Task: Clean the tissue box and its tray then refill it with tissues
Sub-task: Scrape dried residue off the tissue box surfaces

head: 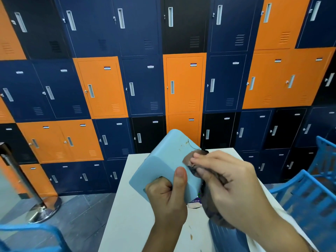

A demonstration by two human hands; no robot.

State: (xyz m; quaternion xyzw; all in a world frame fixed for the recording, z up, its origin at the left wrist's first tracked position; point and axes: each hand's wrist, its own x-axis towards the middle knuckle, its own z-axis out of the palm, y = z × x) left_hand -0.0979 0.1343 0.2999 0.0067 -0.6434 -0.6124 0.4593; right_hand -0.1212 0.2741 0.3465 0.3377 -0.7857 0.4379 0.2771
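**Wiping a blue tissue box held above a white table**

I hold a pale blue tissue box (pixel 163 160) tilted in the air, just above the near part of a white table (pixel 127 215). My left hand (pixel 167 199) grips its lower end, fingers curled underneath and my thumb pressed flat on the face nearest me. My right hand (pixel 225 180) holds a dark brown cloth (pixel 190 160), its fingers bent over it and pressing it onto the box's right side. The rest of the cloth hangs below my palm. Small brown marks (pixel 183 144) show on the box just above the cloth. A few brown spots (pixel 191 236) dot the table near my left wrist. Behind the table stands a wall of orange, navy and black lockers (pixel 183 84). A blue chair (pixel 309 200) sits to my right, and a metal post (pixel 20 180) stands on the floor to my left.
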